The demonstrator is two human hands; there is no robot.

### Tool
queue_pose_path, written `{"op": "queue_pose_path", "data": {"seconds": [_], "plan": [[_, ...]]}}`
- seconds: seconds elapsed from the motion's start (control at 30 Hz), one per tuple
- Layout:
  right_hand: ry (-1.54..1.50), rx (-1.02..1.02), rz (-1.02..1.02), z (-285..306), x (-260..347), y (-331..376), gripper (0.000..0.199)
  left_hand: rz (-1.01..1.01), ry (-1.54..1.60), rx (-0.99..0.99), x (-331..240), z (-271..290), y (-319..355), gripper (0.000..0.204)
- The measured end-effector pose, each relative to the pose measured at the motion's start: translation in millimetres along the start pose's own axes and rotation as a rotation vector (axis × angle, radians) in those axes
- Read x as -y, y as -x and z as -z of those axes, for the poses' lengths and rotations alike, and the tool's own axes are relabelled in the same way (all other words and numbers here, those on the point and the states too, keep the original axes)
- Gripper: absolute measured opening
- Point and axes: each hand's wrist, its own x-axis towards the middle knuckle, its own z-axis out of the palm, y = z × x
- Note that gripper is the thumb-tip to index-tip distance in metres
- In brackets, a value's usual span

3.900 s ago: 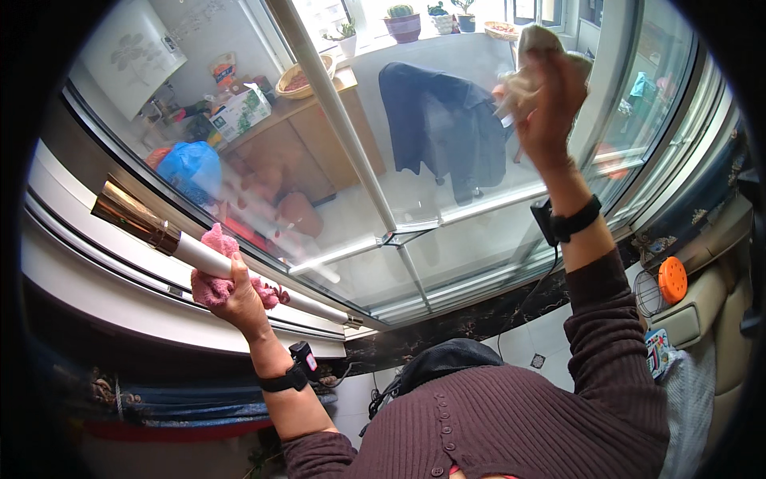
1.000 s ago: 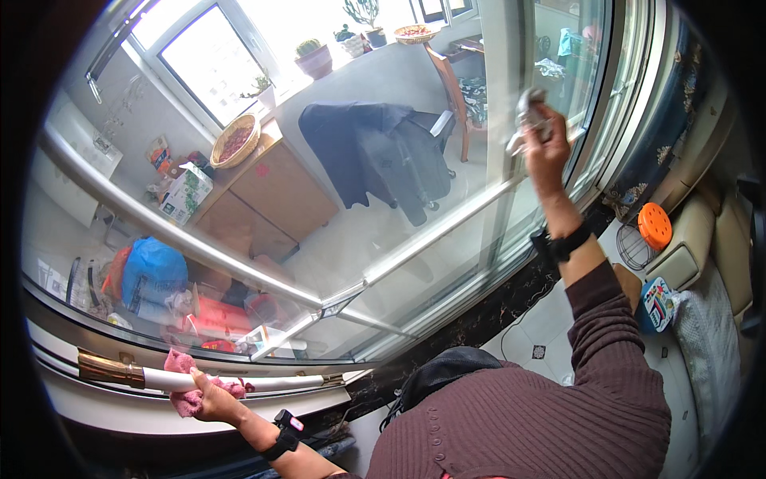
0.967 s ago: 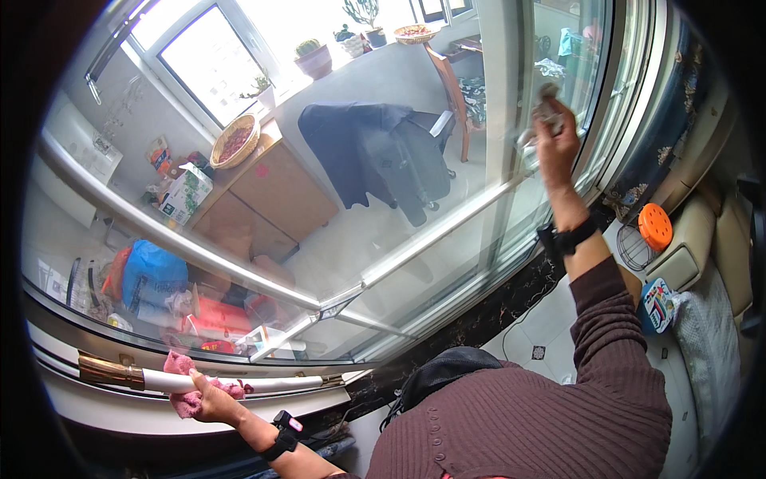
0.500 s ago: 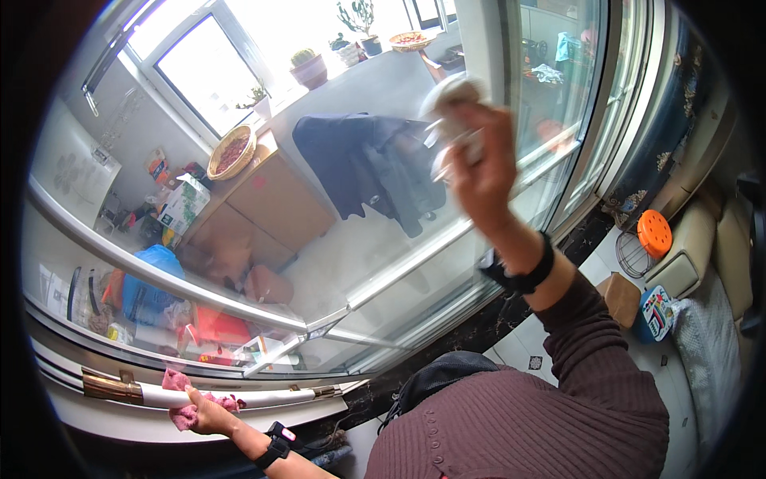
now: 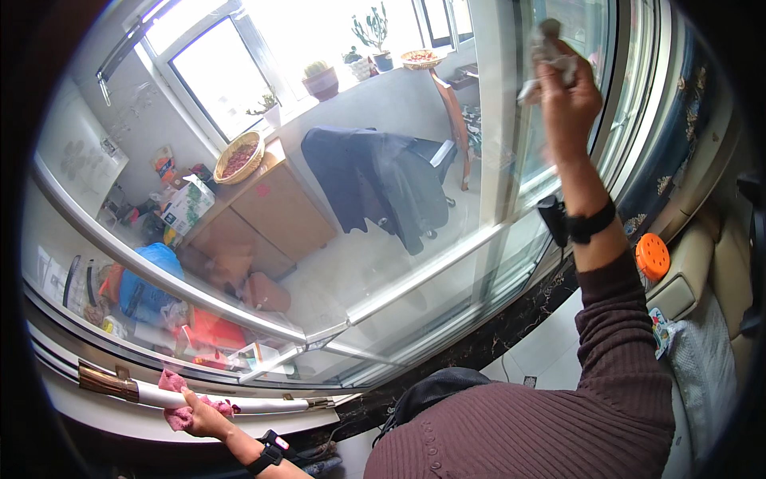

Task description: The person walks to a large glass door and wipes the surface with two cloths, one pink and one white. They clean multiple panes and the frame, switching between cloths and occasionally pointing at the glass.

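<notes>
My right hand (image 5: 568, 108) is raised at the upper right, its fingers closed round a crumpled whitish cloth (image 5: 554, 65). It is held up in front of the large glass door (image 5: 527, 152); whether the cloth touches the pane I cannot tell. At the lower left, my left hand (image 5: 203, 417) grips a pink cloth (image 5: 177, 413) wrapped partly round the white bar of a door handle (image 5: 271, 405). That bar has shiny brown-gold end fittings.
White frame rails (image 5: 423, 275) cross the glass. Behind it stand a wooden cabinet (image 5: 275, 203), a wicker basket (image 5: 239, 157) of red things, a draped dark garment (image 5: 375, 180) and potted cacti (image 5: 321, 82). To my right are an orange stool top (image 5: 653, 255) and a beige sofa (image 5: 706, 267).
My right hand has swept up and to the right with the whitish cloth. My left hand stays on the pink cloth at the bar. The view has shifted slightly.
</notes>
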Motion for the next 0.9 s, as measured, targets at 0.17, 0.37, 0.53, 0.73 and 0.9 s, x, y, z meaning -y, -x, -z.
{"op": "queue_pose_path", "data": {"seconds": [0.17,0.37,0.53,0.73,0.9], "plan": [[0.091,-0.069,-0.326,7.4,-13.1,-0.5,0.027,-0.002,-0.037,0.014,-4.6,3.1,-0.5,0.048],[-0.011,0.311,0.138,17.1,14.7,99.6,0.043,0.114,0.010,0.053,-17.0,3.1,0.4,0.051],[0.100,0.111,-0.136,69.1,-85.0,91.4,0.038,0.150,-0.040,0.053,-12.4,3.4,-1.6,0.053],[0.015,-0.163,-0.798,127.5,-218.9,60.7,0.029,0.164,-0.128,0.041,5.9,-0.8,-11.0,0.053],[0.195,-0.240,-0.619,95.8,-197.0,77.6,0.030,0.037,-0.149,-0.037,8.7,-1.1,-8.3,0.049]]}}
